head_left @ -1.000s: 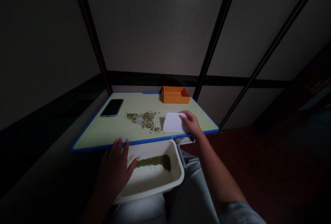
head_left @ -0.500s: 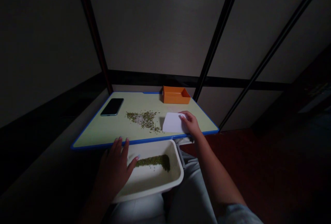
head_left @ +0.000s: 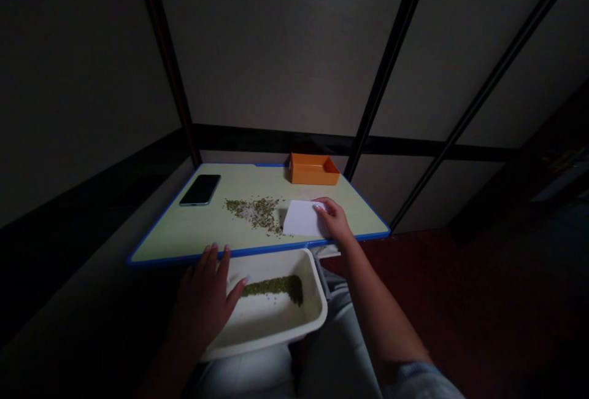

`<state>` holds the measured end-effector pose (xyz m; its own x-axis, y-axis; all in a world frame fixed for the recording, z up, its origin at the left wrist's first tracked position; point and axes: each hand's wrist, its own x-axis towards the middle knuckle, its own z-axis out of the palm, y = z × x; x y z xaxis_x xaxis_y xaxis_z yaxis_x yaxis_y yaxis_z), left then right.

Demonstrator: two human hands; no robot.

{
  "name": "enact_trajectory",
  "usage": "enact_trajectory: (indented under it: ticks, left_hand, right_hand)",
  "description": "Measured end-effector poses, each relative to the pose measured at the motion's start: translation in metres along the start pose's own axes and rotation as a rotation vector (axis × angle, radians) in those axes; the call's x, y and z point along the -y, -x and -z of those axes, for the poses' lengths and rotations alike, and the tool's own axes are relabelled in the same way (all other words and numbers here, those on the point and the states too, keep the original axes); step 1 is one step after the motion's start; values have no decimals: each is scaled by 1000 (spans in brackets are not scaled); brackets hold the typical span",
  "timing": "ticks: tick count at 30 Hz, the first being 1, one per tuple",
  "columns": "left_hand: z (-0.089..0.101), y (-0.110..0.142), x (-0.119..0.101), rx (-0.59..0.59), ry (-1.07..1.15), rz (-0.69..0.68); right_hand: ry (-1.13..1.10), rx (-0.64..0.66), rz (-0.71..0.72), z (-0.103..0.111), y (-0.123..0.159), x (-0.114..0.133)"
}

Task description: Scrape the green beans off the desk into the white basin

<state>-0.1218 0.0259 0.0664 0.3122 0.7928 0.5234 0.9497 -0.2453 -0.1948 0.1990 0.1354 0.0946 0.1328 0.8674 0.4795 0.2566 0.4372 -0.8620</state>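
My right hand grips a white card by its right side, thumb on top, its lower edge down at the tabletop. Just left of the card lie scattered small green grains, mixed with a whitish patch. My left hand is spread over the left end of a white plastic tub, fingertips at the table's front edge; part of the tub is hidden beneath it. Inside the tub a band of green grains lies heaped toward the right end.
The pale table has a blue rim. A dark-screened phone lies at its left, and an orange open box stands at the back right. Wall panels rise behind. The tub sits over my lap, against the front edge.
My right hand has slid the white card a little to the left, up to the right edge of the scattered grains. My left hand and the tub have stayed put.
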Motion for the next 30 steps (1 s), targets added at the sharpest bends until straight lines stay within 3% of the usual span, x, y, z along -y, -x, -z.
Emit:
enact_trajectory:
  ticks: [8,19,30]
  left_hand:
    - [0,0,-1,-16,-11,3]
    - [9,-4,-3,131,-31,44]
    - [8,-3,-2,143,-17,43]
  right_hand:
    - [-18,12,2,0,0,-2]
    - [-10,18,19,-1,-2,-5]
    - [6,20,16,-6,0,0]
